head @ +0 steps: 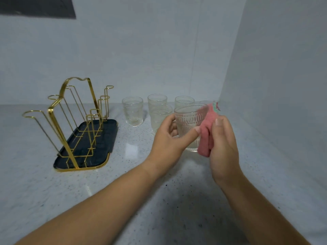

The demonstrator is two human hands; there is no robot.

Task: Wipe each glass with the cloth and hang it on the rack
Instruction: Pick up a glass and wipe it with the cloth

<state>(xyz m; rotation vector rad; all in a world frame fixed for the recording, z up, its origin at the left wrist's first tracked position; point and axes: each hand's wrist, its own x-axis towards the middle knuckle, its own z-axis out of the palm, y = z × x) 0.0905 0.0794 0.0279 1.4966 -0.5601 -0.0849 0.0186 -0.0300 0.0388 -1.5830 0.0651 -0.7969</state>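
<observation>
My left hand [169, 138] grips a clear patterned glass [188, 121], held upright above the counter. My right hand [223, 145] pinches a pink cloth [206, 133] against the glass's right side, part of the cloth reaching over the rim. Several more clear glasses stand upright behind, one at the left [132, 113], one in the middle [157, 100], one partly hidden by my left hand [160, 115]. A gold wire rack [70, 121] on a dark tray [104, 147] stands at the left with no glass on its arms.
The speckled grey counter [123, 191] runs to a pale back wall and a side wall [274, 85] close on the right. The glasses cluster near that corner. A dark panel [35, 6] shows at the upper left.
</observation>
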